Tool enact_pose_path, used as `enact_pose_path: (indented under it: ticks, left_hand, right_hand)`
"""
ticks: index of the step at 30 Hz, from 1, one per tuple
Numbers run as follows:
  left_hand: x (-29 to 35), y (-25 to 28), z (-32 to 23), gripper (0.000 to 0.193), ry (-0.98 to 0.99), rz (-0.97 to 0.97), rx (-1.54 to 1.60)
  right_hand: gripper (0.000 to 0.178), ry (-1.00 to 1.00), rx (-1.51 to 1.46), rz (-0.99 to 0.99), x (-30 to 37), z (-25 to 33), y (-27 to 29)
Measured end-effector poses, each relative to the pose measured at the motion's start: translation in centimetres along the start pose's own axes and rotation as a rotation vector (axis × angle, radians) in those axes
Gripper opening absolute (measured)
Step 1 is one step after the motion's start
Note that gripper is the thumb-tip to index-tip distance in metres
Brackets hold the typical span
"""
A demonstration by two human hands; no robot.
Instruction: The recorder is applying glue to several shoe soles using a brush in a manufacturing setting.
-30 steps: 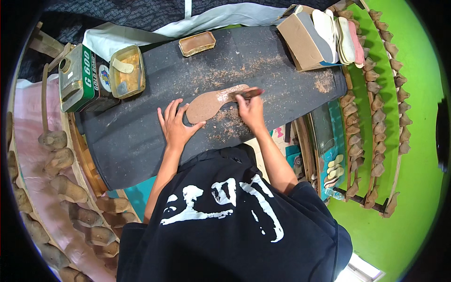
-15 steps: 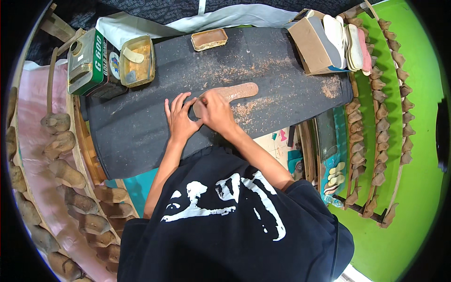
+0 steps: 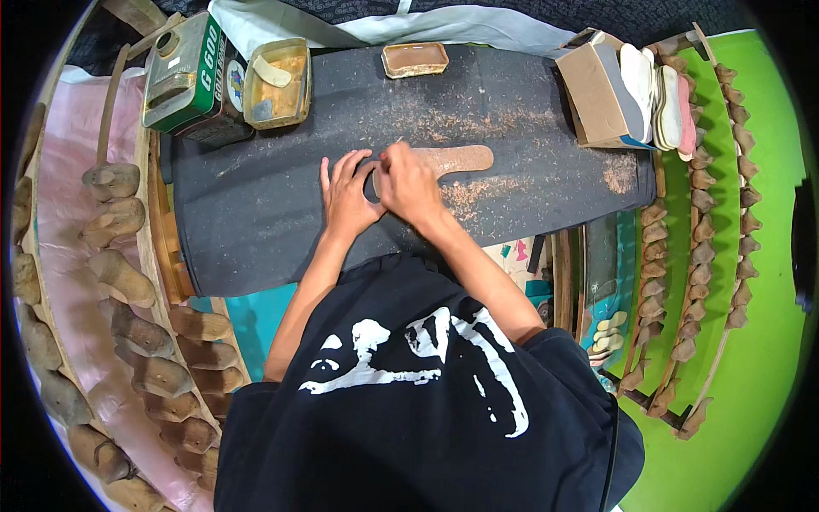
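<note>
A brown shoe sole point(image 3: 467, 159) lies flat on the dark-covered worktable, its narrower part reaching out to the right. My right hand point(image 3: 411, 189) is closed in a fist over the sole's left part and hides much of it. Whatever the fist holds, if anything, is out of sight. Beside the sole's left end my left hand point(image 3: 348, 194) rests with fingers spread. Its thumb reaches toward my right hand, close to the sole's near edge. Reddish-brown shavings point(image 3: 465, 198) are scattered around the sole.
A shallow brown-filled tray point(image 3: 415, 60) sits at the back. At the back left stand a green metal can point(image 3: 183, 75) and a plastic tub point(image 3: 281, 107). A cardboard box point(image 3: 593, 90) of soles stands at the right. Racks of wooden shoe lasts point(image 3: 119, 277) flank the table.
My view has shifted, so the table appears farther right and higher. My right fist has moved slightly away from me over the sole. The left hand stays spread beside it.
</note>
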State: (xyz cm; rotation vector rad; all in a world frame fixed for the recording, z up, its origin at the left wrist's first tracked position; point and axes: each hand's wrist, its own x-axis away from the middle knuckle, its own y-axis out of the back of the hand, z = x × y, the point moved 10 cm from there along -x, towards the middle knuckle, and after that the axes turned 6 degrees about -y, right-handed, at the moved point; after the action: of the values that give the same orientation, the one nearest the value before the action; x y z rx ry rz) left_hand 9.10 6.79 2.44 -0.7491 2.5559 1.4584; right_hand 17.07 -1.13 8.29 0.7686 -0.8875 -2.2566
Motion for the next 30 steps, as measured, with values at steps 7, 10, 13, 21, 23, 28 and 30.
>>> enact_pose_path:
  ticks: [7, 10, 13, 21, 23, 28, 30]
  left_hand:
    - [-0.2, 0.3, 0.0, 0.073, 0.017, 0.018, 0.02]
    - [-0.2, 0.4, -0.1, 0.068, 0.01, 0.02, 0.041]
    - [0.1, -0.3, 0.5, 0.064, 0.011, -0.013, 0.032]
    - [0.0, 0.4, 0.1, 0.065, 0.016, 0.009, 0.03]
    - [-0.3, 0.3, 0.0, 0.068, -0.001, -0.004, 0.049]
    - [0.0, -0.4, 0.6, 0.064, -0.003, -0.003, 0.029]
    - [0.1, 0.2, 0.4, 0.065, -0.027, -0.047, -0.027]
  right_hand:
    - [0.022, -0.345, -0.223, -0.096, -2.0, -8.5, 3.6]
    - [0.023, 0.093, -0.022, -0.12, -1.8, -3.4, 3.6]
    - [0.023, 0.141, 0.03, 0.131, 0.3, 0.5, -0.1]
    - [0.019, -0.182, -0.262, 0.018, -0.5, -5.4, 2.4]
    - [0.017, -0.202, -0.182, -0.105, -1.2, -6.0, 3.8]
    - [0.015, 0.146, -0.072, 0.068, 1.4, 1.6, 0.5]
    - [0.014, 0.05, -0.233, 0.042, 2.1, 0.2, 0.3]
